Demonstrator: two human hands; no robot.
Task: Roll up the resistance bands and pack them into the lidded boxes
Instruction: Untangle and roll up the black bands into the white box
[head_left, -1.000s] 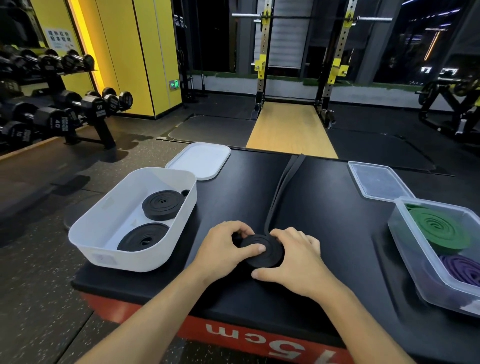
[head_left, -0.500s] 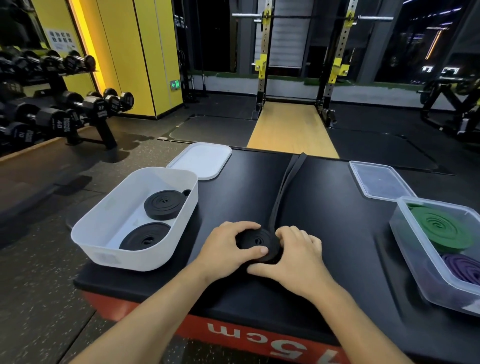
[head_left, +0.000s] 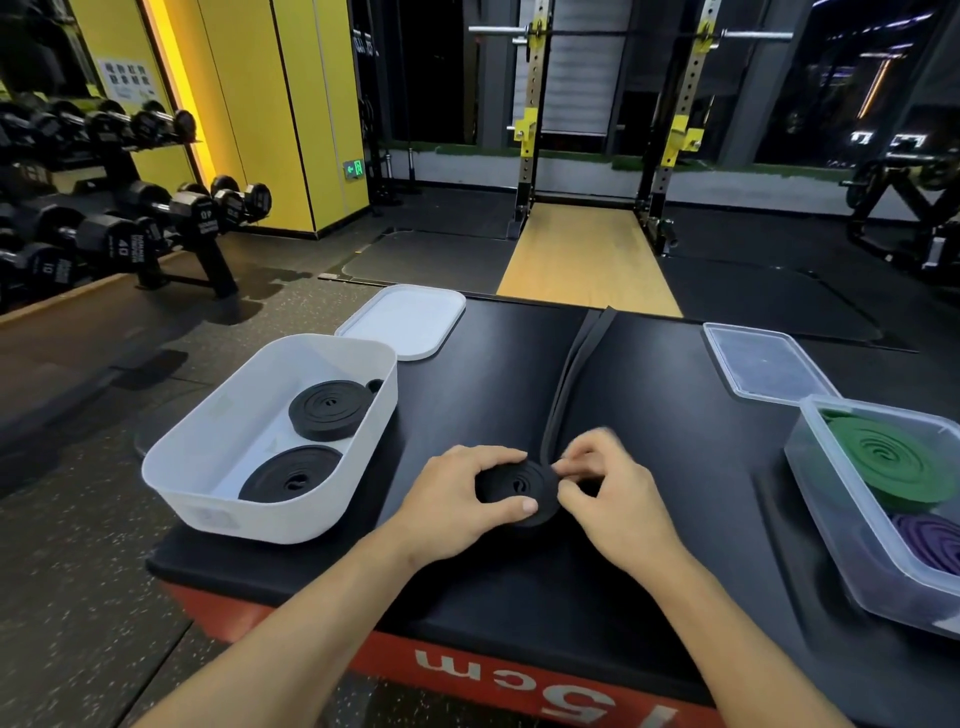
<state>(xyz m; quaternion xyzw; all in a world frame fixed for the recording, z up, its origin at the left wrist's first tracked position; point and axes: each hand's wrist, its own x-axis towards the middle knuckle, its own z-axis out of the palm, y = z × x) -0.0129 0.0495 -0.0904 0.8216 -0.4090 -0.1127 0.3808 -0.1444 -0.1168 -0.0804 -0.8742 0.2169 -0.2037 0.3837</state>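
- Black padded platform (head_left: 675, 545), bearing everything for the job.
- White box (head_left: 260, 519) at the left edge, open, already packed with two finished rolls lying flat: far black roll (head_left: 330, 410) and near black roll (head_left: 291, 475), close together, with bare floor left beside them.
- Clear box (head_left: 821, 493) at the right edge, open, packed with a green roll (head_left: 893, 462) and, nearer the viewer, a purple roll (head_left: 930, 540) touching it.
- White lid (head_left: 405, 322) flat just behind the white box, and clear lid (head_left: 763, 364) flat just behind the clear box. Neither box closed yet.
- Black band (head_left: 519, 491) at the front middle of the platform, between the two boxes, only partly wound. Coil resting on the surface, loose tail (head_left: 576, 374) running away to the far edge (a fair length left to wind, judging by that stretch).
- Left hand (head_left: 457, 499) gripping the coil, thumb on the near rim, fingers curled over the far side.
- Right hand (head_left: 613, 493) with fingers curled, seemingly pinching the band where tail meets coil. Fingertips blurred, so exact hold uncertain.
- Judged remaining: finishing this roll, setting it in a box (likely the white one, with the other black rolls), then fitting both lids. No other loose bands visible.
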